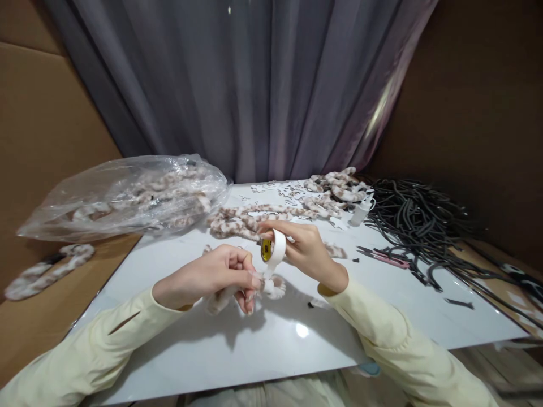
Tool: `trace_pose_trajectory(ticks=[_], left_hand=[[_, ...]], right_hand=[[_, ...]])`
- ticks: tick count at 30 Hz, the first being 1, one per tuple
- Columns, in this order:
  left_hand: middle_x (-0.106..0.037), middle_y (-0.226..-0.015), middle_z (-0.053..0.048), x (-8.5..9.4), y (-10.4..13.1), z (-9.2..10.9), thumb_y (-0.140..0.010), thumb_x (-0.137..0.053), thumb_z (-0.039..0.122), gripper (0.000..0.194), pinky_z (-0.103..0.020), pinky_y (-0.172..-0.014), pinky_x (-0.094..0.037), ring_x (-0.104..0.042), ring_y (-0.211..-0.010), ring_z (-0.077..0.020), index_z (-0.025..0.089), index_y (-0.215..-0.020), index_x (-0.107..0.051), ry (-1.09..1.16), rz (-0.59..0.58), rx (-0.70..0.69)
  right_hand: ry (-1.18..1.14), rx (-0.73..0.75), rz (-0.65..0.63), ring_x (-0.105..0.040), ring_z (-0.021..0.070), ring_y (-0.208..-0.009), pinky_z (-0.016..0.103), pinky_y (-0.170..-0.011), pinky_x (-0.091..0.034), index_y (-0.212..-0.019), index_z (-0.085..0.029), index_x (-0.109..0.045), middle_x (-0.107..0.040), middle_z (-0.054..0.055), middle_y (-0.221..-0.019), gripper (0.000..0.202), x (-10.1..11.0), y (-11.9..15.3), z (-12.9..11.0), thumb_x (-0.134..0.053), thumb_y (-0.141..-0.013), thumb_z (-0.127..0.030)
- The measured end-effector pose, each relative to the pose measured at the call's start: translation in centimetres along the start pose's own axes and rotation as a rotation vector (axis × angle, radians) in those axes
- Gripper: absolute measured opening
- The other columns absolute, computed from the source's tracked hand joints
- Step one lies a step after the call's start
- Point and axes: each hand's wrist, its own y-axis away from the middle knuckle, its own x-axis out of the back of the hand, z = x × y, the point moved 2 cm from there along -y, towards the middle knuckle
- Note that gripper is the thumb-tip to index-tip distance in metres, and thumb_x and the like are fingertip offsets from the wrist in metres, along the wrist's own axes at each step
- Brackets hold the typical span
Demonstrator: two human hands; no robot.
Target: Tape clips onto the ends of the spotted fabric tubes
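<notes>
Left hand point(212, 277) has its grip closed on a fuzzy spotted band point(271, 287), held just above the white counter point(297, 339). Right hand point(307, 249) has its grip closed round a white tape roll point(274, 249), directly above the band. Pink cutter point(388, 259) lies to the right; clear bag point(123, 195) far left.

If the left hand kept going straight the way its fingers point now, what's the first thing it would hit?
The left hand points right, toward the tape roll held in the right hand. It would probably meet the roll first, almost at once; depth is hard to judge.
</notes>
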Motion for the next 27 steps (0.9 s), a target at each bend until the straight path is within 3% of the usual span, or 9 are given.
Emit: trace_pose_trajectory(ticks=[6, 12, 17, 20, 23, 27], left_hand=[[-0.064, -0.053, 0.000, 0.1, -0.1, -0.2, -0.071, -0.066, 0.031, 0.025, -0.011, -0.030, -0.032, -0.061, -0.046, -0.0107, 0.016, -0.063, -0.049, -0.033, 0.036, 0.018], [-0.066, -0.056, -0.001, 0.2, -0.3, -0.3, -0.073, -0.062, 0.026, 0.018, -0.012, -0.032, -0.036, -0.061, -0.048, -0.0105, 0.016, -0.064, -0.049, -0.020, 0.092, -0.029], [-0.067, -0.057, -0.001, -0.3, -0.1, 0.1, -0.074, -0.061, 0.025, 0.018, -0.013, -0.035, -0.036, -0.062, -0.052, -0.0116, 0.016, -0.063, -0.049, -0.037, 0.171, -0.068], [-0.065, -0.056, -0.001, -0.6, 0.1, 0.4, -0.075, -0.060, 0.026, 0.021, -0.013, -0.034, -0.032, -0.057, -0.047, -0.0100, 0.016, -0.062, -0.046, -0.074, 0.217, -0.110], [-0.064, -0.058, -0.001, -0.6, 0.2, 0.3, -0.077, -0.060, 0.028, 0.023, -0.015, -0.038, -0.034, -0.055, -0.047, -0.0085, 0.017, -0.062, -0.045, -0.119, 0.292, -0.236], [-0.065, -0.069, -0.003, -0.3, 0.3, -0.4, -0.079, -0.057, 0.024, 0.015, -0.019, -0.051, -0.043, -0.058, -0.058, -0.0108, 0.017, -0.068, -0.050, -0.393, 0.474, -0.557]], right_hand=[[0.094, 0.124, 0.048, -0.068, 0.0143, -0.083, 0.024, -0.074, -0.055, -0.104, -0.015, -0.063, -0.071, 0.007, -0.094, 0.021, 0.6, 0.2, -1.8, -0.052, -0.086, -0.011], [0.311, 0.231, 0.146, -0.067, 0.0163, -0.090, 0.027, -0.078, -0.055, -0.112, -0.017, -0.058, -0.070, 0.006, -0.100, 0.033, 0.8, 1.2, -3.7, -0.048, -0.084, -0.004], [0.423, 0.247, 0.201, -0.066, 0.0174, -0.087, 0.027, -0.077, -0.054, -0.117, -0.014, -0.055, -0.069, 0.009, -0.101, 0.039, 0.7, 1.9, -4.7, -0.053, -0.080, -0.002], [0.409, 0.239, 0.230, -0.064, 0.0198, -0.096, 0.029, -0.082, -0.052, -0.120, -0.014, -0.052, -0.067, 0.010, -0.107, 0.042, 0.6, 2.2, -5.3, -0.052, -0.080, -0.001], [0.351, 0.173, 0.270, -0.061, 0.0229, -0.101, 0.033, -0.084, -0.052, -0.123, -0.015, -0.050, -0.065, 0.012, -0.110, 0.041, 0.6, 2.5, -5.9, -0.056, -0.083, -0.012], [0.361, 0.088, 0.283, -0.059, 0.0269, -0.097, 0.040, -0.080, -0.051, -0.117, -0.018, -0.050, -0.064, 0.014, -0.105, 0.042, 0.8, 2.9, -6.5, -0.065, -0.078, -0.021]])
